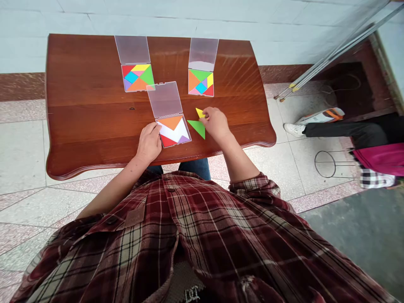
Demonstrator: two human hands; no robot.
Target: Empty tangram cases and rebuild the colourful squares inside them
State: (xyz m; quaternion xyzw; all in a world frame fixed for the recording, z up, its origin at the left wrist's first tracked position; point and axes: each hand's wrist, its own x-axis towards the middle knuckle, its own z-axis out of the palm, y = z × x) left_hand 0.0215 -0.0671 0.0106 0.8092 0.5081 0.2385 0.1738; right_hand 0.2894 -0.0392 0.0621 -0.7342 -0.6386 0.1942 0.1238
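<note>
An open tangram case (167,131) lies near the front edge of the table, its clear lid (165,101) folded back. Inside are an orange triangle (172,122), a red piece (166,142) and a purple piece (183,139), with white base showing between them. My left hand (149,142) grips the case's left edge, fingertips at its rim. To the right of the case, my right hand (217,123) pinches a yellow tangram piece (199,112), partly hidden by the fingers. Just below that, a green triangle (198,129) lies on the table, its right corner close under my hand.
Two filled tangram cases with raised clear lids lie farther back: a left case (138,78) and a right case (201,82). The near lid overlaps the left case's corner. The brown table (85,126) stands by a wall. At right are crutches (303,78) and a person's leg (334,129).
</note>
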